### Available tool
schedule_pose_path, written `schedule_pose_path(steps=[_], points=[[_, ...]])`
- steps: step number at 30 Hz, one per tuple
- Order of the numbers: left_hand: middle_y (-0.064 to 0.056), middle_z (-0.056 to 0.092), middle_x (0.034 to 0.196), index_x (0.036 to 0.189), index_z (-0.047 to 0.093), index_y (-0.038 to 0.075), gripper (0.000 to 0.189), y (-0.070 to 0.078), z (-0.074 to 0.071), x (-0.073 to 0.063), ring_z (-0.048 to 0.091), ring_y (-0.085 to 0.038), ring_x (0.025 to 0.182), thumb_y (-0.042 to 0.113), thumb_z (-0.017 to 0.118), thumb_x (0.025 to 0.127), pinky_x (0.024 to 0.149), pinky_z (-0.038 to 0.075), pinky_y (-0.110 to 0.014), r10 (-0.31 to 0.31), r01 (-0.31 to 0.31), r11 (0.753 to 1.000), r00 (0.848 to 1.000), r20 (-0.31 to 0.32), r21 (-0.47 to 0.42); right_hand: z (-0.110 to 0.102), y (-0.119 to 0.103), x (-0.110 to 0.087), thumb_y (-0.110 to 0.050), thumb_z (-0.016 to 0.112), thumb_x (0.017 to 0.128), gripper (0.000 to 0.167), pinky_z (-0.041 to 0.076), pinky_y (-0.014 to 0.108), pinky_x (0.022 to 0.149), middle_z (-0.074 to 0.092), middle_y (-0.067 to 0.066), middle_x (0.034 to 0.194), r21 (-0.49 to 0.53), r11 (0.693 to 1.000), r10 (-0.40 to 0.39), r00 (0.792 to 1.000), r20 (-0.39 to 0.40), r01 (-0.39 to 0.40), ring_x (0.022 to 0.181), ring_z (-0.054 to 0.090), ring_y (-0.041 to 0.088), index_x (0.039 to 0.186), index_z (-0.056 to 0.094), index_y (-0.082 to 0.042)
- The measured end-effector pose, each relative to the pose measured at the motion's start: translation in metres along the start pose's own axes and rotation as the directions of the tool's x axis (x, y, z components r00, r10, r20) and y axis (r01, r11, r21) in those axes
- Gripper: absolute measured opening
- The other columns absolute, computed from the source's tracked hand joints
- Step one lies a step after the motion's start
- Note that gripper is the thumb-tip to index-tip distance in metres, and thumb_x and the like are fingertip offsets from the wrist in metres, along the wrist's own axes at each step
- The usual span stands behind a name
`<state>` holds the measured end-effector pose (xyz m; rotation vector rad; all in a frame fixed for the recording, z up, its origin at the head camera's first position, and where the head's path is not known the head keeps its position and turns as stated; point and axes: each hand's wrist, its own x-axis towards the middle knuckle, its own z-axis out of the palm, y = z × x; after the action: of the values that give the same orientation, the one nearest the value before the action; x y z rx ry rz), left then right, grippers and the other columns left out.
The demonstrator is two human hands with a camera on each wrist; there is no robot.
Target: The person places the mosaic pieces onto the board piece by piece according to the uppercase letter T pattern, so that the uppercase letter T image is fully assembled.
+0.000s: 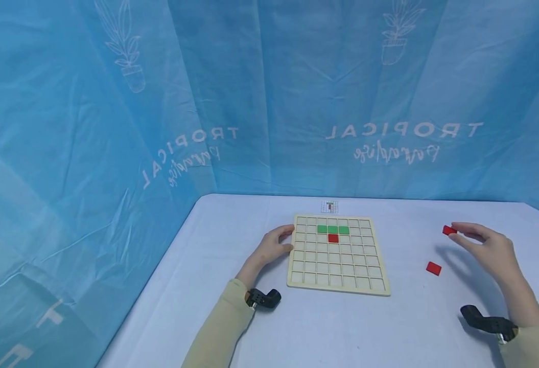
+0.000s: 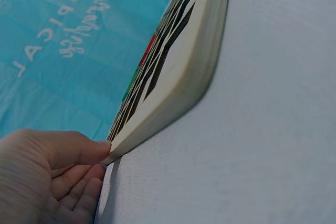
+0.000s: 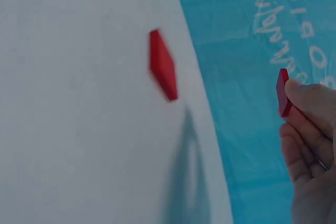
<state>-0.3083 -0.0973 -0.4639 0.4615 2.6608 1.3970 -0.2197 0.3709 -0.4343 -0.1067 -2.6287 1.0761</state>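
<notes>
At its left edge, a pale wooden grid board (image 1: pixel 333 266) is held by my left hand (image 1: pixel 273 244). In the left wrist view the thumb (image 2: pixel 89 150) lies at the board's rim, the other fingertips curled close below it. Three green tiles (image 1: pixel 332 229) form a row in the upper part of the grid, with one red tile (image 1: pixel 333 238) under the middle one. Off to the right, my right hand (image 1: pixel 485 248) pinches another red tile (image 3: pixel 283 94) between thumb and fingers, raised above the table. A loose red tile (image 1: pixel 434 268) lies on the cloth below that hand.
A small printed card (image 1: pixel 330 207) with a coloured grid pattern lies just behind the board. White cloth covers the table (image 1: pixel 232 225). Blue printed curtains (image 1: pixel 297 102) hang along the back and left side.
</notes>
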Motion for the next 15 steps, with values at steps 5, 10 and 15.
schedule_pose_path(steps=[5, 10, 15], points=[[-0.009, 0.048, 0.138, 0.138, 0.046, 0.005, 0.057, -0.002, -0.001, -0.001, 0.044, -0.022, 0.128, 0.000, 0.064, 0.085, 0.107, 0.036, -0.029, 0.007, -0.007, 1.000, 1.000, 0.000, -0.002, 0.007, -0.026, 0.008, -0.038, 0.061, 0.091, 0.056, 0.045, 0.064, 0.084, 0.050, 0.026, 0.128, 0.033, 0.999, -0.038, 0.999, 0.002, 0.038, 0.117, 0.042, 0.046, 0.132, 0.051, -0.001], [-0.009, 0.049, 0.138, 0.138, 0.046, 0.005, 0.056, 0.000, -0.001, -0.001, 0.044, -0.022, 0.128, 0.000, 0.064, 0.085, 0.107, 0.036, -0.029, 0.012, -0.012, 1.000, 1.000, 0.000, 0.003, 0.025, -0.050, 0.016, -0.038, 0.061, 0.091, 0.055, 0.043, 0.066, 0.087, 0.053, 0.025, 0.127, 0.080, 0.993, -0.086, 0.996, 0.013, 0.085, 0.117, 0.044, 0.044, 0.130, 0.054, -0.001], [-0.009, 0.049, 0.138, 0.138, 0.046, 0.005, 0.056, 0.003, -0.001, -0.002, 0.044, -0.022, 0.128, 0.000, 0.064, 0.086, 0.107, 0.036, -0.030, 0.011, -0.011, 1.000, 1.000, 0.000, 0.005, 0.052, -0.065, 0.026, -0.044, 0.063, 0.089, 0.054, 0.043, 0.066, 0.087, 0.056, 0.018, 0.125, 0.118, 0.988, -0.108, 0.994, 0.023, 0.104, 0.118, 0.046, 0.038, 0.128, 0.058, -0.008]])
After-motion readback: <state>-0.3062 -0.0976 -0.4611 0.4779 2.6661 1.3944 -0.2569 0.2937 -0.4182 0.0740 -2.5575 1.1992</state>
